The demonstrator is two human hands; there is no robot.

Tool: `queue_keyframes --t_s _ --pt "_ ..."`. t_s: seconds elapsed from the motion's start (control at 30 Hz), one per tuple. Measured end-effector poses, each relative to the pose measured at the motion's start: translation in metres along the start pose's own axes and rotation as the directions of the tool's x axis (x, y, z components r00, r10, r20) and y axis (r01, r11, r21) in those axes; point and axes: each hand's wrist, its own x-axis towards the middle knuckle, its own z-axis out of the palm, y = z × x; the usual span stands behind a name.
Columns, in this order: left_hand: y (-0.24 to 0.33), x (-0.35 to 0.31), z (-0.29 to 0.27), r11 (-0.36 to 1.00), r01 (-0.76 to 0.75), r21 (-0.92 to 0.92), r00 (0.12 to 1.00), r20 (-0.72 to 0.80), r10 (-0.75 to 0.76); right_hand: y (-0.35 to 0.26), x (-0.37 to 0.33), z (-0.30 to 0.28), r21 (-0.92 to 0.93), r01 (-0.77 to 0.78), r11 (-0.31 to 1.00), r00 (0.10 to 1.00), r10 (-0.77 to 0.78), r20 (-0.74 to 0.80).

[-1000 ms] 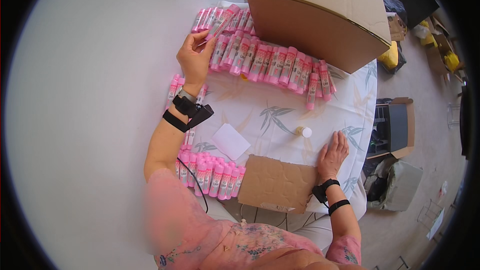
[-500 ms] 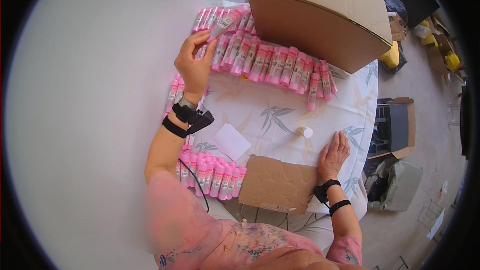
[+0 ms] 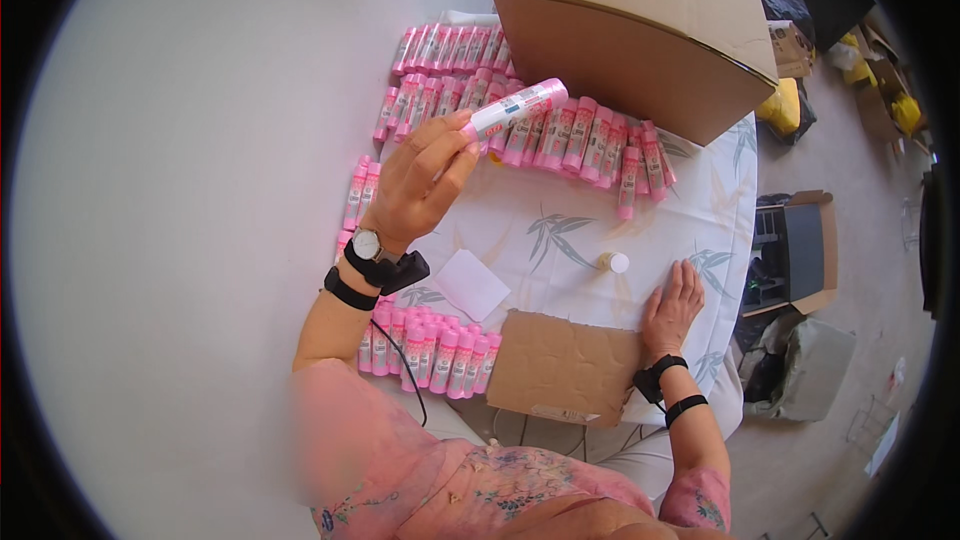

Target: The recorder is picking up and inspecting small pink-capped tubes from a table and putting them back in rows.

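My left hand (image 3: 425, 180) is raised over the left part of the table, its fingers closed round one end of a capped pink-and-white tube (image 3: 518, 110) shaped like a glue stick. The tube slants up to the right, its far end in front of a row of similar pink tubes (image 3: 565, 135). My right hand (image 3: 673, 315) lies on the tablecloth (image 3: 545, 230) near the right edge, fingers stretched out and holding nothing. Left of it stands a small bottle (image 3: 613, 262) with a white cap. A stack of white paper (image 3: 472, 285) lies between my arms.
A large cardboard box (image 3: 640, 40) stands at the back of the table. Near me lie a flat cardboard piece (image 3: 560, 365) and another cluster of pink tubes (image 3: 440, 355). On the floor to the right are an open box (image 3: 800, 250) and a grey bag (image 3: 805, 365).
My left hand has come nearer and to the right with the tube, turning it toward level. Its wrist has rotated, showing the watch face. My right hand stays flat on the cloth.
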Motion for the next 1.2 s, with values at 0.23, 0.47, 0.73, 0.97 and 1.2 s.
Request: queue_keyframes --t_s 0.23,0.47,0.73,0.97,1.2 --pt "0.003 0.004 -0.003 0.997 -0.060 0.041 0.998 0.019 0.060 0.000 0.000 0.000 -0.011 -0.009 1.000 1.000 0.010 0.017" --pt "0.008 0.008 -0.008 0.995 -0.090 0.040 0.994 0.065 0.087 -0.001 0.000 0.001 -0.008 -0.008 1.000 1.000 0.008 0.016" --pt "0.026 0.012 -0.024 0.973 -0.217 0.076 0.974 0.089 0.210 -0.003 -0.001 -0.004 0.030 0.002 1.000 1.000 -0.002 -0.025" --pt "0.087 0.034 -0.085 0.954 -0.289 0.076 0.947 0.171 0.273 0.016 -0.006 -0.001 0.185 0.039 0.982 0.996 -0.024 -0.082" --pt "0.167 0.049 -0.148 0.909 -0.391 -0.143 0.883 0.220 0.414 -0.006 0.001 -0.041 0.714 0.004 0.700 1.000 -0.019 0.013"
